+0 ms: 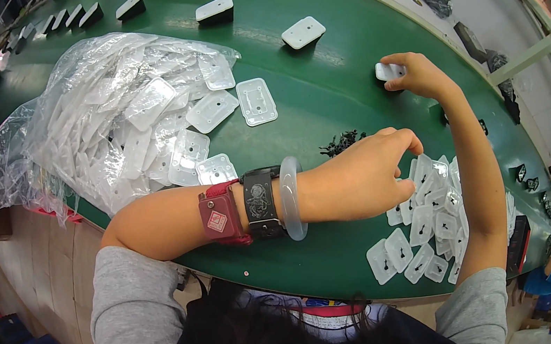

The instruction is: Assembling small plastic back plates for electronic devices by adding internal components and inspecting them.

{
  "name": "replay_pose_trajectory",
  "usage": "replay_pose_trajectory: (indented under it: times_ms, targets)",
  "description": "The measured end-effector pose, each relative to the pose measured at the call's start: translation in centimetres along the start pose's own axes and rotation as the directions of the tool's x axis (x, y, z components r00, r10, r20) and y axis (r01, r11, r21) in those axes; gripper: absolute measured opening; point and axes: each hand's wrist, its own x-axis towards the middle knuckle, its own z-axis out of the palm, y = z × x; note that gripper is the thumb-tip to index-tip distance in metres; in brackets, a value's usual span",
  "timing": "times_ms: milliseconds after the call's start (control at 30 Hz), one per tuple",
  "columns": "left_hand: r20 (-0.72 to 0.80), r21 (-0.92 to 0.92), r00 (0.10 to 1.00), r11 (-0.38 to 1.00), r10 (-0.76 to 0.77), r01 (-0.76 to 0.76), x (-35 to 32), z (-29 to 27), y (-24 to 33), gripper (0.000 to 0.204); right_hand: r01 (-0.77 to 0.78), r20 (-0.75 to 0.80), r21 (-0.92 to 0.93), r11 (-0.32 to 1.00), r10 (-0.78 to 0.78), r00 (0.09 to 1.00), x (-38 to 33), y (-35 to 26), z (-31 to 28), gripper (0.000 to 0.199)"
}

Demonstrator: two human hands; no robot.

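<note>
My right hand [420, 76] is at the far right of the green table, its thumb and fingers closed around a small box with a white lid [388, 72] and dark sides. Stretched across the table, my left hand [382, 169] hangs over the edge of a pile of translucent white plastic covers [421, 223], many with a small black piece on them. Its thumb and index finger are apart, with nothing visible between them; the other fingers are partly hidden. Just beyond that wrist lies a heap of small black parts [342, 142].
A clear bag [128, 73] spilling white covers fills the left of the table. One loose cover [256, 101] lies beside it. Similar white-topped boxes [304, 32] stand spaced along the far side. Near the table's right end are small black pieces [520, 173].
</note>
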Motion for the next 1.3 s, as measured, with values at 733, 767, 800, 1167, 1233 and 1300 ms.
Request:
replay_pose_trajectory:
  times_ms: [733, 767, 800, 1167, 1233, 1300]
  targets:
    - [0.001, 0.078, 0.998, 0.995, 0.058, -0.058, -0.3, 0.0, 0.3, 0.037, 0.011, -0.261, -0.286, 0.958, -0.089, 0.961, -5.0, 0.8, 3.3, 0.053]
    - [0.000, 0.078, 0.999, 0.996, 0.051, -0.051, -0.4, 0.0, 0.4, 0.037, -0.012, -0.259, -0.301, 0.954, -0.069, 0.963, -5.1, 0.1, 3.4, 0.052]
    - [-0.001, 0.077, 0.999, 0.996, 0.044, -0.044, -0.4, -0.1, 0.5, 0.037, -0.035, -0.257, -0.315, 0.948, -0.050, 0.965, -5.2, -0.2, 3.4, 0.052]
    - [0.000, 0.083, 0.993, 0.989, 0.122, -0.121, -0.4, 0.3, 0.2, 0.036, 0.094, -0.330, -0.223, 0.970, -0.166, 0.929, -5.0, 1.8, 3.7, 0.049]
    - [-0.004, 0.090, 0.993, 0.989, 0.121, -0.120, -0.4, 0.2, 0.1, 0.036, 0.065, -0.302, -0.334, 0.940, -0.172, 0.937, -4.9, 0.9, 3.4, 0.046]
    - [-0.008, 0.098, 0.993, 0.988, 0.120, -0.118, -0.4, 0.2, -0.1, 0.036, 0.039, -0.274, -0.442, 0.896, -0.176, 0.946, -4.8, 0.2, 3.3, 0.044]
